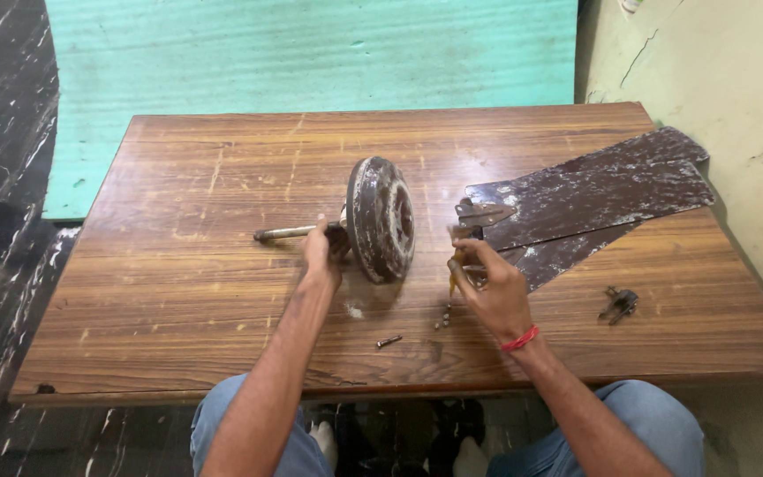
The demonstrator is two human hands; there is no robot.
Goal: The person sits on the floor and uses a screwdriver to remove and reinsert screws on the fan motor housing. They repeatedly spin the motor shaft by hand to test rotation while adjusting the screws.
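While the fan motor (381,219) stands on its edge near the middle of the wooden table (178,291), the left hand (321,254) is clenched around its shaft (289,232), just beside the housing; the right hand (492,287) grips a yellow-handled screwdriver (455,276), close to the right of the motor; dark fan blades (589,199) lie beyond that hand, their metal brackets (480,212) near its fingers; loose screws (389,341) rest on the table between the wrists; a small dark bracket (620,305) lies well apart, to the right.
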